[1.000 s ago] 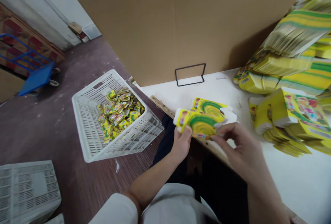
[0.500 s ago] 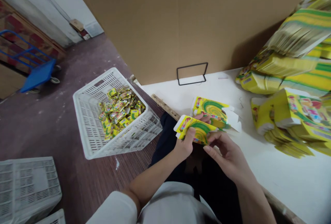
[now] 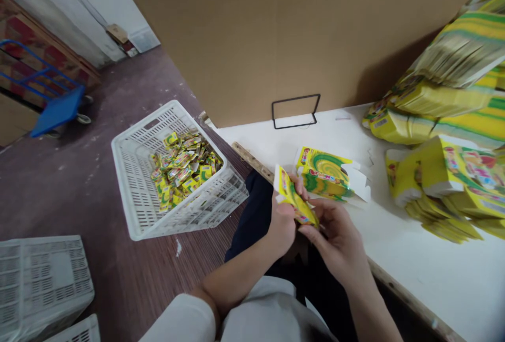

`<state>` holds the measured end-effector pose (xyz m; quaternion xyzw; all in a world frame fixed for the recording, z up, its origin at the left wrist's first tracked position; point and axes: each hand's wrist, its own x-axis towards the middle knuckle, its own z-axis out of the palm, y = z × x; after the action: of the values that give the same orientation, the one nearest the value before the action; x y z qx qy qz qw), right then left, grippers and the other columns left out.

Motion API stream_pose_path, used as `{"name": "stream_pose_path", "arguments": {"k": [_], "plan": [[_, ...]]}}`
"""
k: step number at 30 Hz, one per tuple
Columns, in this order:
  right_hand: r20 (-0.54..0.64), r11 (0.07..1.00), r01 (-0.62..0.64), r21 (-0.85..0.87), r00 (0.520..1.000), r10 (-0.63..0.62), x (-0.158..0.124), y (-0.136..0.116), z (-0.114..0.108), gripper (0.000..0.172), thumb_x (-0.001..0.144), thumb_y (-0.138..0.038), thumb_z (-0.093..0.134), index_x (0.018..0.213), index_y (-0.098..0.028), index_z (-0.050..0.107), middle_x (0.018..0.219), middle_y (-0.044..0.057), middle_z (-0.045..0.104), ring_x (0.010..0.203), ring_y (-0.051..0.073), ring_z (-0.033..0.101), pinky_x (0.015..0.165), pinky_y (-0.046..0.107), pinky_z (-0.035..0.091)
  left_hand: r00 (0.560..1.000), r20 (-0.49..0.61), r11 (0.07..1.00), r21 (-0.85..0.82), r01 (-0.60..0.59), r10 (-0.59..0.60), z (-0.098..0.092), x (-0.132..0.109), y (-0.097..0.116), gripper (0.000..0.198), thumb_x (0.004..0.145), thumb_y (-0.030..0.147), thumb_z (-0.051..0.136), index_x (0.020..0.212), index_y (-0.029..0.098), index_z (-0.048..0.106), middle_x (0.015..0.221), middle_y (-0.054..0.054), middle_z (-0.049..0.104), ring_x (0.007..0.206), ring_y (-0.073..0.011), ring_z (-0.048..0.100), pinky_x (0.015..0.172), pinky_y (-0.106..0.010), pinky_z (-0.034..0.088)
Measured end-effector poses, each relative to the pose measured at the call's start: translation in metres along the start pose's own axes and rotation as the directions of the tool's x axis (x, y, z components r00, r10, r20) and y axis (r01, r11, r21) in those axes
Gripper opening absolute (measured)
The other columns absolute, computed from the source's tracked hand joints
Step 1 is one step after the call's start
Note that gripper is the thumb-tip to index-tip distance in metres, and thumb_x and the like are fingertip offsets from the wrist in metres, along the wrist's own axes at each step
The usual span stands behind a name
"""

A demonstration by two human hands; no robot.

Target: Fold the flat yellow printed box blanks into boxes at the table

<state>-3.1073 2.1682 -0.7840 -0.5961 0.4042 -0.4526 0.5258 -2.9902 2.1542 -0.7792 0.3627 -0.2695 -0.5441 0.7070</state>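
A small yellow and green printed carton (image 3: 296, 200) is between my hands above my lap, tilted with its white flap end up and to the left. My left hand (image 3: 283, 226) is closed around its upper part, thumb on the near side and fingers behind. At the lower right end, my right hand (image 3: 335, 234) pinches the carton's edge between thumb and fingers. Just beyond, a second yellow carton (image 3: 324, 171) lies on the white tabletop (image 3: 394, 247), its white flaps open to the right.
A white plastic crate (image 3: 138, 221) with many small yellow packets (image 3: 183, 171) stands at my left. Stacks of flat yellow cartons (image 3: 457, 173) fill the table's right side. A large cardboard sheet (image 3: 244, 42) and black wire stand (image 3: 295, 126) are behind. A blue trolley (image 3: 59, 110) stands far left.
The carton in my hands has turned from nearly level to steeply tilted, its printed face swinging away. My left wrist has rotated, and my right hand has moved slightly left with the carton's end.
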Motion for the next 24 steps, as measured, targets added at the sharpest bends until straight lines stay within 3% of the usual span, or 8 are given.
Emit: {"name": "stream_pose_path", "arguments": {"k": [2,7,11,14,17,19,21,24], "plan": [[-0.065,0.997,0.06,-0.049,0.996,-0.063,0.003,-0.001,-0.005,0.027,0.088,-0.027,0.073,0.114,-0.028,0.065,0.1,0.002,0.071,0.088,0.016,0.068,0.076,0.025,0.056,0.995,0.075,0.997,0.036,-0.062,0.059,-0.007,-0.003,-0.003,0.071,0.069,0.088,0.062,0.093,0.021,0.064,0.083,-0.005,0.061,0.083,-0.0216,0.058,0.077,-0.033,0.05],[-0.106,0.98,0.15,-0.128,0.981,-0.164,0.001,-0.003,-0.02,0.017,0.09,-0.016,0.069,0.101,-0.028,0.071,0.09,-0.002,0.072,0.079,0.015,0.067,0.069,0.024,0.055,0.998,-0.025,0.985,0.163,-0.057,0.061,-0.021,-0.005,-0.002,0.029,0.09,0.05,0.069,0.093,0.022,0.075,0.085,-0.003,0.072,0.08,-0.0171,0.065,0.085,-0.031,0.051],[-0.036,0.915,0.252,-0.314,0.96,-0.277,-0.002,-0.013,-0.042,0.026,0.09,-0.011,0.067,0.107,-0.03,0.073,0.093,-0.001,0.071,0.082,0.015,0.065,0.071,0.026,0.052,0.974,0.224,0.971,0.239,-0.015,-0.041,-0.036,0.005,0.037,0.056,0.084,0.07,0.063,0.102,0.021,0.08,0.105,-0.01,0.076,0.1,-0.0268,0.068,0.093,-0.038,0.052],[0.134,0.703,0.42,-0.574,0.895,-0.426,-0.003,-0.023,-0.055,0.038,0.091,-0.007,0.064,0.119,-0.032,0.072,0.096,0.001,0.07,0.086,0.016,0.062,0.076,0.028,0.05,0.932,0.357,0.948,0.314,-0.057,-0.062,-0.048,0.013,0.078,0.094,0.071,0.09,0.052,0.138,0.025,0.063,0.135,-0.012,0.065,0.125,-0.0336,0.059,0.107,-0.044,0.046],[0.321,0.48,0.567,-0.67,0.803,-0.501,-0.005,-0.025,-0.053,0.041,0.093,-0.002,0.056,0.118,-0.03,0.073,0.093,0.002,0.07,0.087,0.018,0.058,0.083,0.03,0.048,0.828,0.5,0.755,0.637,-0.153,-0.255,-0.049,0.013,0.096,0.122,0.055,0.078,0.082,0.156,0.023,0.039,0.157,-0.016,0.043,0.138,-0.0386,0.048,0.116,-0.047,0.038],[0.378,0.42,0.607,-0.675,0.773,-0.51,-0.008,-0.023,-0.044,0.042,0.093,-0.003,0.055,0.116,-0.032,0.074,0.093,0.002,0.07,0.091,0.019,0.057,0.093,0.033,0.046,0.771,0.486,0.593,0.785,-0.178,-0.412,-0.045,0.009,0.09,0.124,0.053,0.062,0.092,0.156,0.02,0.036,0.156,-0.018,0.044,0.136,-0.0387,0.05,0.115,-0.049,0.039],[0.252,0.487,0.525,-0.698,0.817,-0.519,-0.012,-0.02,-0.033,0.043,0.09,-0.008,0.064,0.12,-0.037,0.073,0.102,0.002,0.069,0.103,0.022,0.058,0.107,0.041,0.042,0.78,0.441,0.535,0.829,-0.165,-0.443,-0.041,0.002,0.077,0.103,0.063,0.051,0.09,0.149,0.018,0.044,0.146,-0.016,0.055,0.129,-0.0346,0.056,0.112,-0.046,0.043],[-0.189,0.784,0.284,-0.552,0.873,-0.449,-0.016,-0.017,-0.018,0.072,0.082,-0.026,0.077,0.148,-0.038,0.05,0.139,0.008,0.057,0.132,0.033,0.048,0.117,0.059,0.035,0.847,0.409,0.564,0.809,-0.164,-0.34,-0.039,-0.008,0.059,0.083,0.07,0.038,0.085,0.141,0.017,0.048,0.136,-0.012,0.062,0.122,-0.0282,0.061,0.107,-0.039,0.047]]}}
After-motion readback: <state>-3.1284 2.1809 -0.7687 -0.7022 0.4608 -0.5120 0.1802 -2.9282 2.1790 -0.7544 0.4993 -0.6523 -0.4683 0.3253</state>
